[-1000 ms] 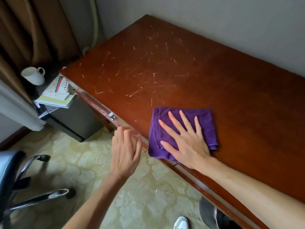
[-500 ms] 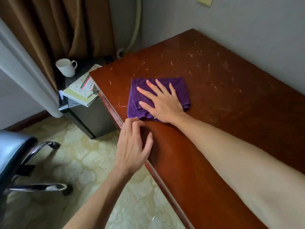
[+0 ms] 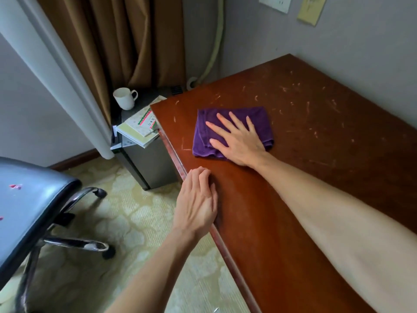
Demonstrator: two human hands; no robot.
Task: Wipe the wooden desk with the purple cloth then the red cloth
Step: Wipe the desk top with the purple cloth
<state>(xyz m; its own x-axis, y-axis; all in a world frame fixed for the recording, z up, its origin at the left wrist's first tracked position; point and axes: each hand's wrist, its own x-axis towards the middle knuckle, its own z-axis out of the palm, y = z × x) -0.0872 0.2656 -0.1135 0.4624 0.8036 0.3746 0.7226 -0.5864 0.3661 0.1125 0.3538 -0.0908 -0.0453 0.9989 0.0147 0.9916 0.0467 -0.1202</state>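
While flat, right hand (image 3: pixel 239 141) presses purple cloth (image 3: pixel 259 118)

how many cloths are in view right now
1. The purple cloth lies folded on the desk near its far left corner, pressed flat under the right hand. No red cloth shows; it may be out of frame.

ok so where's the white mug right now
In the head view the white mug is upper left, on the dark cabinet beside the desk's left end, behind the booklets.
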